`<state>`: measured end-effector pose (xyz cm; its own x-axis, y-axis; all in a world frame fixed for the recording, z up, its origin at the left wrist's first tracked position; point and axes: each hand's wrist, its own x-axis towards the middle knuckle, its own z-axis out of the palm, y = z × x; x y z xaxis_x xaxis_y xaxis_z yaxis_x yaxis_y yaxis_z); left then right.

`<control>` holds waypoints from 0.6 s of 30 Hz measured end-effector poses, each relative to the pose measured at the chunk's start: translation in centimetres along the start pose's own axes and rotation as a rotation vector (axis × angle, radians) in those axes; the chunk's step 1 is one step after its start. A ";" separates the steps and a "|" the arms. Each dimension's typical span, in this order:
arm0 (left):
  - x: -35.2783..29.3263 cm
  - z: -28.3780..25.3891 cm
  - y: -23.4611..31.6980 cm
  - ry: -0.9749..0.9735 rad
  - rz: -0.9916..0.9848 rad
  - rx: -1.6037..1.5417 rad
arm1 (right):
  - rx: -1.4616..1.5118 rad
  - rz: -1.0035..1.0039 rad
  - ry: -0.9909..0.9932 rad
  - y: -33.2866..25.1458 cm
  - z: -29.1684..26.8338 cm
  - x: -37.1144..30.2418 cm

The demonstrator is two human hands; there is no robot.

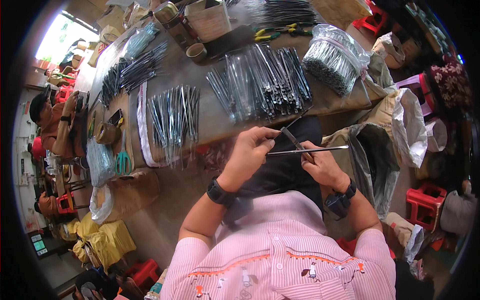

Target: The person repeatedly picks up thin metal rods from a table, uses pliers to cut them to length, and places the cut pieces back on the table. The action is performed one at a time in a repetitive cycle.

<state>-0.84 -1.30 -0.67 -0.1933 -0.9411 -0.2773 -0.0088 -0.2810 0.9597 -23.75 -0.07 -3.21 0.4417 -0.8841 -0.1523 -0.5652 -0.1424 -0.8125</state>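
Note:
My left hand (pixel 250 154) is closed, thumb and fingers pinching a long thin metal strip (pixel 320 150) that reaches right, past my other hand. A second dark, thin strip (pixel 297 119) slants up from the same fingertips toward the table edge. My right hand (pixel 324 166) is wrapped round a narrow grey hand tool (pixel 291 136) with a brownish handle; its exact kind is unclear. The tool's upper end meets the slanted strip near my left fingertips. Both hands are above my dark-trousered lap, in front of piled metal strips (pixel 280 80) on the table.
The brown table (pixel 210 127) carries more strip bundles (pixel 175 117), a plastic-wrapped bundle (pixel 332 57), yellow-handled pliers (pixel 267 34) and a tape roll (pixel 196 51). Teal scissors (pixel 123 161) lie at left. Open sacks (pixel 375 165) and a red stool (pixel 425 205) stand right. Another person (pixel 57 120) sits far left.

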 end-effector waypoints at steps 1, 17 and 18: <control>-0.1 -0.3 0.1 -0.004 -0.022 -0.004 | 0.013 -0.004 -0.012 -0.1 0.1 0.1; -3.3 -1.6 0.3 0.277 0.308 0.532 | 0.012 -0.028 0.055 -0.9 1.6 1.9; -3.7 -1.9 0.5 0.285 0.268 0.554 | 0.034 -0.015 0.049 -1.0 1.6 2.1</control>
<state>1.74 1.64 0.75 0.0063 -0.9990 0.0453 -0.5128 0.0356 0.8578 -21.07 -1.09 -3.63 0.4147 -0.9030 -0.1128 -0.5344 -0.1413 -0.8333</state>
